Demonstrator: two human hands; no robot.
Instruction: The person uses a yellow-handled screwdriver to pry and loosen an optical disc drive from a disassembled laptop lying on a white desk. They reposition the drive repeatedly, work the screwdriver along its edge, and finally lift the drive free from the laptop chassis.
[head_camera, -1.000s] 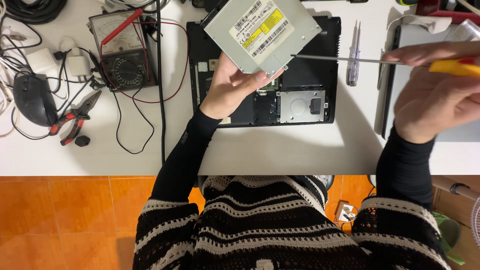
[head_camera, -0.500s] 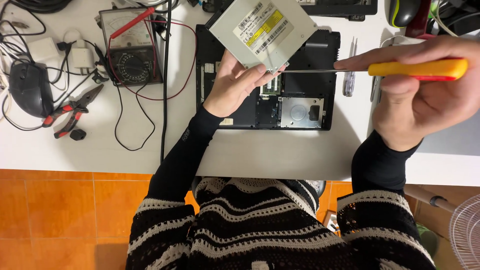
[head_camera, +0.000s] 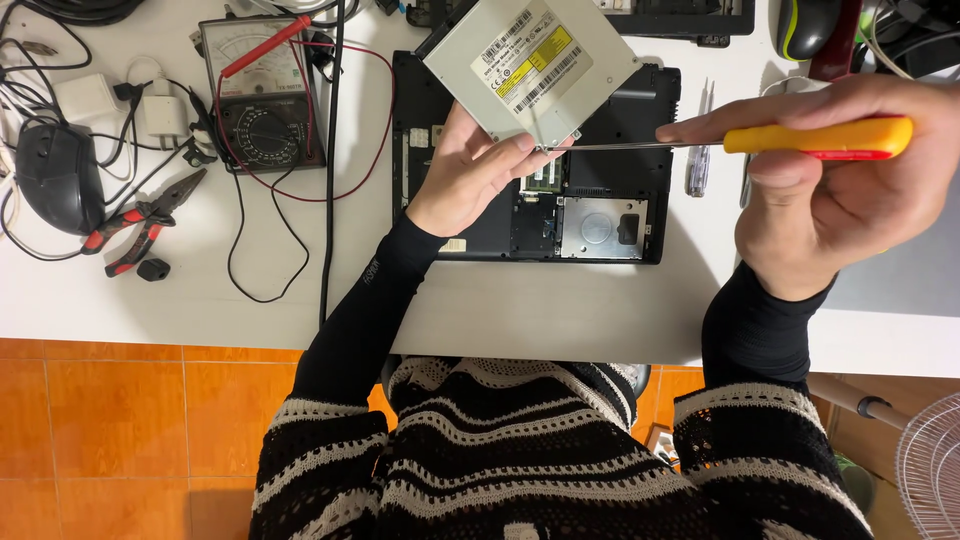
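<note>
Drive (head_camera: 530, 68) sits tilted above the open laptop (head_camera: 610, 215), left hand (head_camera: 478, 175) gripping its near edge. Right hand (head_camera: 850, 185) clasps a screwdriver (head_camera: 815, 137) lying crosswise, tip at the drive's near corner.

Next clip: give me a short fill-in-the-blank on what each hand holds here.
1. The left hand holds up a flat silver ___ drive.
2. The right hand grips a screwdriver with a ___ handle.
3. The screwdriver's tip meets the drive's ___ corner.
4. Red-handled ___ lie left of the open laptop.

Missing words: optical; yellow; lower; pliers
</note>
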